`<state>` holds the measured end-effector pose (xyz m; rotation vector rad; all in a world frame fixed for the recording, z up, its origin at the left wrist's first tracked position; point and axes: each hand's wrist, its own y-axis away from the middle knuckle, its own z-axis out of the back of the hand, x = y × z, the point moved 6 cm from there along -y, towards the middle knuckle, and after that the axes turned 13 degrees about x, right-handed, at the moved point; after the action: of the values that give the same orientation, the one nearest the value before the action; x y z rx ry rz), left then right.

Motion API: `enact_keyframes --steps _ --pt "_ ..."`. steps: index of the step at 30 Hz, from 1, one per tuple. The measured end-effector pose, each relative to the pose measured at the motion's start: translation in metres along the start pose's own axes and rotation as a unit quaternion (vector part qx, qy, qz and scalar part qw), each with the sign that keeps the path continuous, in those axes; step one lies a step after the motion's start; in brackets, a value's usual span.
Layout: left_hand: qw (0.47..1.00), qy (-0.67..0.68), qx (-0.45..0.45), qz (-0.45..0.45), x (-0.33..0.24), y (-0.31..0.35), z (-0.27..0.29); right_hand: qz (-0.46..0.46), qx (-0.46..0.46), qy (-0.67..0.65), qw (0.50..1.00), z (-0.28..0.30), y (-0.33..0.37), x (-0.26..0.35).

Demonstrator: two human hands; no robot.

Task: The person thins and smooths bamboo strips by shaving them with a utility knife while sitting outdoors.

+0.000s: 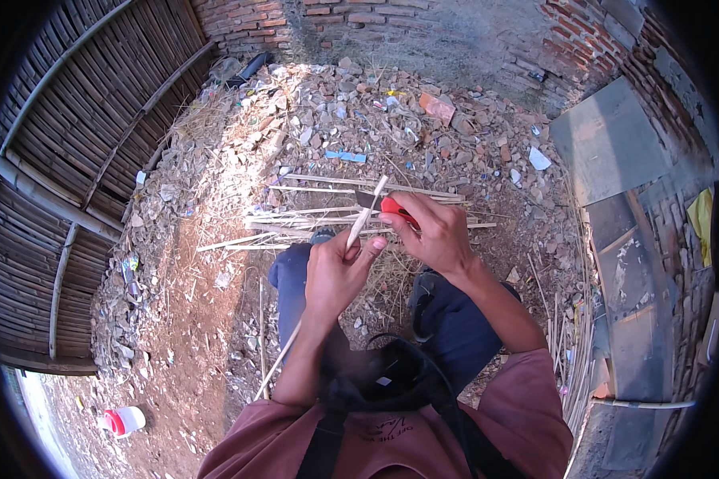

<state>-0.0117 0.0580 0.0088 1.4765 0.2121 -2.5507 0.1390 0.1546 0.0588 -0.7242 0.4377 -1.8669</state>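
A pale split bamboo strip (359, 230) slants up through my left hand (335, 270), whose fingers and thumb are closed around it. Its lower length seems to run back past my left forearm. My right hand (435, 233) grips a red-handled knife (395, 209). The short, dark blade lies across the strip near its upper end, apparently touching it. Below and beyond both hands, several cut bamboo strips (233, 243) lie crosswise on the ground in a loose pile. My right fingers partly cover the knife handle.
Rubble and stones (343, 104) cover the ground up to a brick wall (367, 17). A bamboo-slat wall (72, 104) stands at left, with a red-and-white container (125, 421) on the ground at lower left. Grey boards (611, 140) lean at right. More thin strips (581, 351) lie at lower right.
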Motion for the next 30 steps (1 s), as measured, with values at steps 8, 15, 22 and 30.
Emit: enact_keyframes --steps 8,15,22,30 --pt "0.998 0.06 0.025 0.002 0.007 0.014 0.001 -0.288 -0.091 -0.056 0.952 0.071 -0.012 -0.09" --pt "0.997 0.077 0.018 -0.025 0.006 0.008 0.009 -0.281 0.218 0.068 0.932 0.009 0.014 -0.093" --pt "0.991 0.118 0.051 -0.037 0.007 0.008 0.015 -0.116 0.048 -0.129 0.984 0.016 -0.002 -0.036" --pt "0.982 0.133 0.072 -0.111 -0.015 0.009 0.012 0.059 0.078 -0.091 0.991 -0.021 0.006 0.001"
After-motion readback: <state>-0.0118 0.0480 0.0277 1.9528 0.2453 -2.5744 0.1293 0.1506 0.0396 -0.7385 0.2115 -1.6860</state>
